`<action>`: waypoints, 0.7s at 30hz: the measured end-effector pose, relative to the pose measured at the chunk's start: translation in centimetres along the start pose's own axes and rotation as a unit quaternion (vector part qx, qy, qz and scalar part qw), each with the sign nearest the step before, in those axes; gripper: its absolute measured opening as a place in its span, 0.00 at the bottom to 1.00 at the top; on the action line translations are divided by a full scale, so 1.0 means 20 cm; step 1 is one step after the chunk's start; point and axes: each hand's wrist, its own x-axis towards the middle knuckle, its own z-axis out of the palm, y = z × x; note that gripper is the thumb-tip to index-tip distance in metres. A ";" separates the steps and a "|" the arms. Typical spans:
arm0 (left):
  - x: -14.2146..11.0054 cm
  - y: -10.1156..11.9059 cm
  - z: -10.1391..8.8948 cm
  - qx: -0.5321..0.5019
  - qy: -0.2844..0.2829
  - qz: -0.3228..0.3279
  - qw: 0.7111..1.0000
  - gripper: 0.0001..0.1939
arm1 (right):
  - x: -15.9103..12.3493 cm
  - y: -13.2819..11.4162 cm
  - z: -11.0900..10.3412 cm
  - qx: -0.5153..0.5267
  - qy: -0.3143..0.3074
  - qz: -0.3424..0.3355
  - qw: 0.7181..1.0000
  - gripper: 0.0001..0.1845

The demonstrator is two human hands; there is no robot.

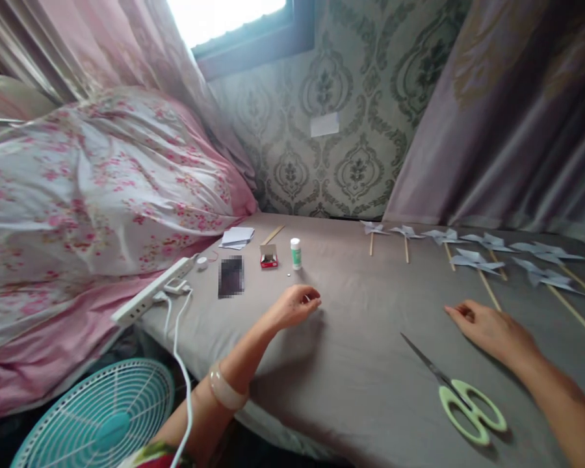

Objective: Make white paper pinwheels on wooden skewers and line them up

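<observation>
My left hand [296, 307] hovers over the grey sheet, fingers loosely curled with a gap beside the thumb and nothing seen in it. Just beyond it stand a white and green glue stick [296, 255] and an open small red box [268, 257]; a tiny dark bit [288, 275] lies near them. My right hand [497, 331] is at the right, thumb and fingers closed together, with nothing visible between them. Behind that hand lies a paper pinwheel [475, 260], its stick's lower end hidden by the hand. Green-handled scissors [472, 409] rest partly open, nearer to me.
Several more paper pinwheels [546, 250] lie along the back right. Stacked white paper [237, 237], a wooden stick [273, 234] and a blurred dark rectangle [231, 276] are at left. A power strip [151, 292] with white cables lies at the edge, above a turquoise fan [112, 429].
</observation>
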 end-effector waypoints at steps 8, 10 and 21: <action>0.01 -0.25 -0.16 0.006 0.161 -0.105 0.981 0.16 | 0.00 -0.02 -0.02 0.005 -0.012 0.022 1.000 0.16; 0.03 -0.31 -0.20 -0.002 0.208 -0.139 0.968 0.17 | 0.00 -0.01 -0.01 0.009 -0.013 0.023 1.000 0.16; -0.04 -0.31 -0.21 0.051 0.232 -0.152 0.959 0.15 | 0.01 -0.01 -0.01 0.011 -0.017 0.039 0.999 0.15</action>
